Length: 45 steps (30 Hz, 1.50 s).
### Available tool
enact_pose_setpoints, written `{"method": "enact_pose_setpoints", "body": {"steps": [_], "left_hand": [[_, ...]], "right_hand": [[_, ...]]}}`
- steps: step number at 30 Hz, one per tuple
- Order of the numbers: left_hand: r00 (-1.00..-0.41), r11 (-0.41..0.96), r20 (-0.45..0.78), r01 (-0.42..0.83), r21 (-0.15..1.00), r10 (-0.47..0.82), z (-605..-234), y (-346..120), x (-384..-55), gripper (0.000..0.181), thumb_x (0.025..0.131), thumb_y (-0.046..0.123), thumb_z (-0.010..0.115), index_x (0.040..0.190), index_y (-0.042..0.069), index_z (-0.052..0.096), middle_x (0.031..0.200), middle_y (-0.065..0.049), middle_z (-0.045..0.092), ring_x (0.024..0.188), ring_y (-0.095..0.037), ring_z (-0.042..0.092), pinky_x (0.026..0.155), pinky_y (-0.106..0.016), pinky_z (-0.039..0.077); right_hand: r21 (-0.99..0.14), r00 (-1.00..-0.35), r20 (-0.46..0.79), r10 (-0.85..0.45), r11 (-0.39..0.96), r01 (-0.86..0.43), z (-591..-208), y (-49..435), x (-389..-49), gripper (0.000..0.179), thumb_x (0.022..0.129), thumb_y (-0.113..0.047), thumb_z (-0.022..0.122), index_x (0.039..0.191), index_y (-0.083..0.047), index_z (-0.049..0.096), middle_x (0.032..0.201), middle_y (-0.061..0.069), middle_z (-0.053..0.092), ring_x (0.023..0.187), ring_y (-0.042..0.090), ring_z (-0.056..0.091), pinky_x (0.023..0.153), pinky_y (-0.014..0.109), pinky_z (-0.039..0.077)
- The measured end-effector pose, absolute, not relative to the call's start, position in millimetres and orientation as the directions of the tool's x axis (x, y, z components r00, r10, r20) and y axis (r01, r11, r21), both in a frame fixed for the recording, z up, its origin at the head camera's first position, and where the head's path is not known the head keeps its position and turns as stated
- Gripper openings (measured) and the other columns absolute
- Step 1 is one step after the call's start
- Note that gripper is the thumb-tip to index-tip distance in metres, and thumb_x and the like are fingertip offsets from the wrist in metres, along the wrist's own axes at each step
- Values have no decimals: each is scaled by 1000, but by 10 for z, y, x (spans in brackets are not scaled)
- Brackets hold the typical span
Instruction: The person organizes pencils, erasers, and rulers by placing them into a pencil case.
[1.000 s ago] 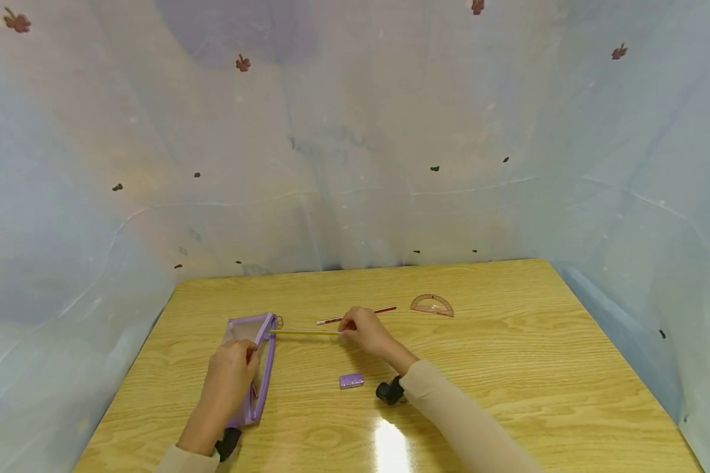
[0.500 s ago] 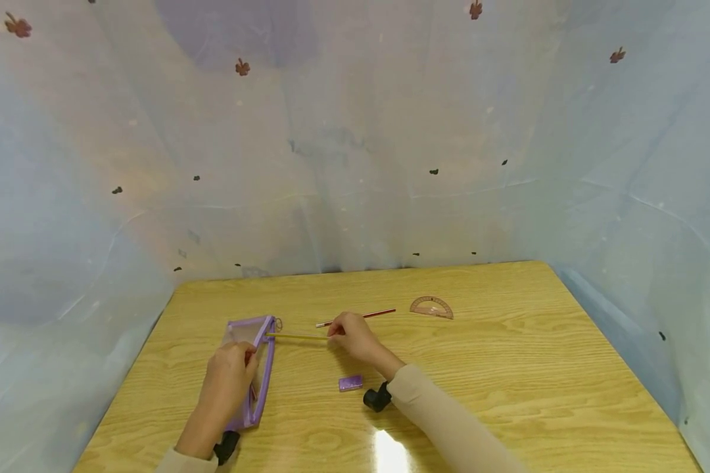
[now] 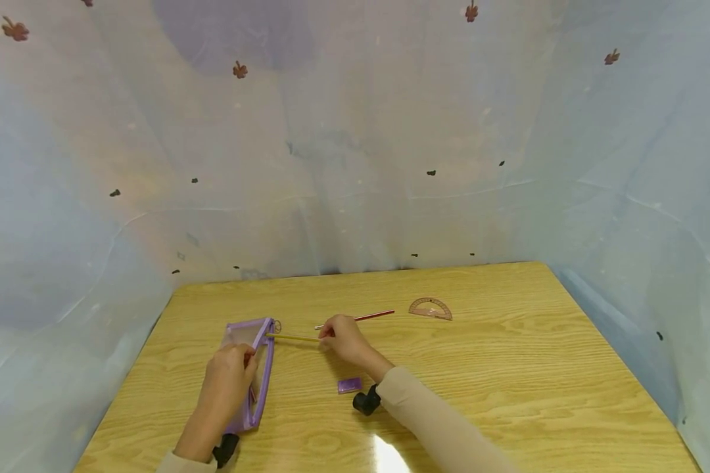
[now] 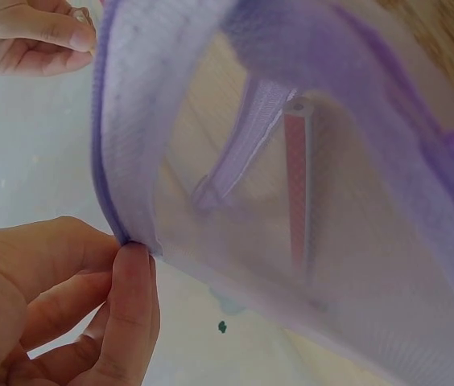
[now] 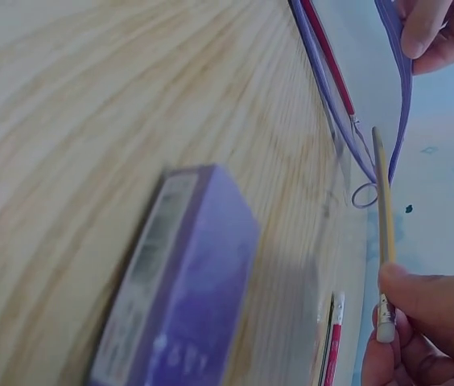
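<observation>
My left hand (image 3: 227,371) pinches the upper edge of a purple mesh pencil case (image 3: 263,393) between thumb and fingers, keeping its zip opening apart. Inside, a red pencil (image 4: 296,185) shows in the left wrist view. My right hand (image 3: 346,338) pinches a yellow pencil (image 3: 296,337) close to its white eraser end. The pencil's far end overlaps the top corner of the opening in the head view; in the right wrist view that tip (image 5: 377,138) points toward the case.
Behind my right hand a red pencil (image 3: 375,315) lies on the wooden table (image 3: 509,368). A clear pinkish protractor (image 3: 430,308) is further right. Nearer me sits a small purple block (image 3: 350,385), shaped like a wrapped eraser. A patterned curtain (image 3: 355,164) surrounds the table.
My right hand has moved left with the yellow pencil, shortening the gap to the pencil case. The left hand stays on the case's edge, nearly still.
</observation>
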<state>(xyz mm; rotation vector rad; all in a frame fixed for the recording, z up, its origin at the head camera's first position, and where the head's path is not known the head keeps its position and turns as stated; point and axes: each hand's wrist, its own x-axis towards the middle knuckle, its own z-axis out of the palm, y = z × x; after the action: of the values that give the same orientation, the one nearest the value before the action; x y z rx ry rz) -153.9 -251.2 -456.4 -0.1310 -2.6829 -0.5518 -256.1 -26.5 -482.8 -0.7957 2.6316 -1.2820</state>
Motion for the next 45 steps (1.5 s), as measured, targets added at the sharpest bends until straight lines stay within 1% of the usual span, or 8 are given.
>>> {"method": "enact_pose_setpoints", "body": {"steps": [7,14,18,24,27,37,45], "left_hand": [[-920,919,392,160,361,6,-4571,-2520,-1539,5,82,-5,72,84,-9,71,72,-15,64,62,-22,59,54,-37,52],[-911,919,412,165,357,4,-4582,-2516,-1534,4,81,-5,73,82,-9,71,70,-12,63,61,-20,59,53,-36,51],[-914,918,405,166,359,7,-4581,-2514,-1525,5,82,-5,73,84,-9,71,72,-14,64,63,-22,60,55,-38,52],[-916,915,400,173,365,13,-4587,-2511,-1527,6,82,-5,73,85,-10,71,73,-16,64,63,-22,59,54,-36,51],[-914,914,405,175,367,12,-4590,-2507,-1533,6,82,-5,74,85,-10,71,74,-17,65,64,-24,61,55,-37,52],[-914,911,405,180,371,16,-4582,-2495,-1539,7,83,-4,73,86,-10,71,75,-17,65,65,-25,62,56,-38,53],[-913,910,407,175,376,7,-4591,-2483,-1554,6,82,-4,74,85,-9,71,75,-17,65,66,-26,62,56,-40,53]], "right_hand": [[-769,-860,128,-494,498,-401,-4835,-369,-2542,9,90,2,71,81,-1,71,75,2,63,64,5,48,58,19,43],[-773,-868,116,-484,504,-385,-4870,-463,-2521,9,89,2,72,80,0,72,71,1,62,62,4,48,57,19,42],[-771,-870,103,-482,514,-376,-4883,-506,-2508,8,89,1,72,81,1,71,73,1,62,63,5,48,58,19,44],[-766,-874,102,-476,523,-374,-4895,-567,-2488,7,88,0,73,82,-1,72,74,1,62,64,6,49,58,20,44],[-767,-880,97,-465,528,-364,-4899,-593,-2476,7,88,0,73,82,-1,72,73,0,62,63,5,48,58,20,44],[-765,-898,98,-428,546,-343,-4913,-669,-2455,9,87,2,73,79,-1,71,72,1,62,63,5,47,59,19,43],[-773,-898,116,-425,529,-351,-4903,-716,-2418,12,87,4,72,77,-1,70,70,1,61,60,5,48,56,18,43]]}}
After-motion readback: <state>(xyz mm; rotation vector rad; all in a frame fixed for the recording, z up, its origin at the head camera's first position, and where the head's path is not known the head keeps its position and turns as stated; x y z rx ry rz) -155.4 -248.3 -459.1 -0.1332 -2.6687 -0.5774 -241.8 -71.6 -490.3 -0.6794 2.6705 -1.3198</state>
